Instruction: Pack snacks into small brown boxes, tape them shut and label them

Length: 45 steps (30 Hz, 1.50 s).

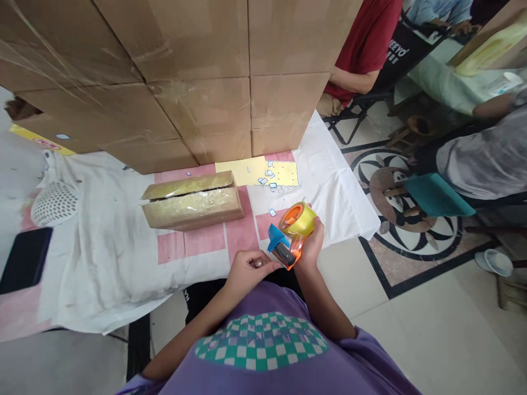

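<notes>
The right hand (pixel 312 244) holds a tape dispenser (pixel 290 233) in the air, just in front of the person's chest and beside the near edge of the counter (pixel 102 258). The grip of this hand is closed around the orange handle, and the yellowish roll of tape points up and away from the body. The left hand (pixel 247 269) is just beside the lower end of the dispenser. Its grip is narrow, with the thumb pressed on the curled fingers; it is not possible to tell if an end of tape is between them. On the counter, which is covered with a white cloth and a pink and white sheet, a small cardboard box (pixel 191 200) lies with its top flaps a little apart. Behind it stands a stack of big boxes (pixel 185 66). A yellow sheet (pixel 251 171) with small labels lies near the stack.
</notes>
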Motion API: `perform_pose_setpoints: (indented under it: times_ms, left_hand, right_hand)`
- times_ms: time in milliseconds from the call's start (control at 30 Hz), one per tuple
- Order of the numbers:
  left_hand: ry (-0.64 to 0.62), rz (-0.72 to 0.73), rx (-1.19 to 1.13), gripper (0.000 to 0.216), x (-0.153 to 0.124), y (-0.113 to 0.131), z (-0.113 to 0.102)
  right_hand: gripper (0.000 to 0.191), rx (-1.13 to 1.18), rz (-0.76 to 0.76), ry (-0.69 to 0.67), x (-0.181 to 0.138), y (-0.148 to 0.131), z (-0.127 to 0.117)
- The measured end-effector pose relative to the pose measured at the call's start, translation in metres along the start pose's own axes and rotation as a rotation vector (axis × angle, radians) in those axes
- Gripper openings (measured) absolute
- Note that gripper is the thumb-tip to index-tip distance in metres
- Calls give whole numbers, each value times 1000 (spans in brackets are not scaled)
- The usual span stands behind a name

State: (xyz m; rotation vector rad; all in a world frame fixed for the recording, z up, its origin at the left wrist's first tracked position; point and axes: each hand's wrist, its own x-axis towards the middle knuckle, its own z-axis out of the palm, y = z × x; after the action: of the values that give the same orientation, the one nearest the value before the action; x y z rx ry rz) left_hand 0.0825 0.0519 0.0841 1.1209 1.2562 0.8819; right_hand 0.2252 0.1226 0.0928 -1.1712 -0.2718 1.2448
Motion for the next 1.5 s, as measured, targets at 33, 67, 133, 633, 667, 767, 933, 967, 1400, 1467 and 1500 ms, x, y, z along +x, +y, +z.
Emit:
perform_pose_setpoints:
  times_ms: [33,67,133,633,667,767,933,967,1400,1467,1500]
  left_hand:
    - [7,-8,-2,44,0,0,0]
    - [13,-16,-3,44,1,0,0]
    - [20,-32,1,42,1,-1,0]
    - [20,-51,97,34,-1,3,3]
    - [18,-50,103,35,-1,4,3]
    - [17,-60,116,38,-2,4,4]
    - [31,-79,141,42,-5,1,4]
    - [46,-85,148,45,-6,0,3]
    - [127,-105,4,38,-15,-1,-18]
    - [146,-104,-68,39,-15,-2,-21]
    - [158,-102,-91,40,-15,-3,-22]
  right_hand:
    - [35,14,5,19,-1,0,1]
    - [34,25,10,33,-2,-1,3]
    - [33,23,16,42,-4,-2,5]
    - [34,65,89,29,0,2,-6]
    - [34,68,88,29,0,3,-7]
    - [33,52,74,10,0,5,-8]
    - [37,29,59,0,1,4,-7]
    - [37,43,65,8,2,2,-7]
    - [47,-284,-346,-46,62,-6,-26]
    - [53,-394,-381,-156,81,1,-25]
    - [55,-432,-397,-178,90,5,-24]
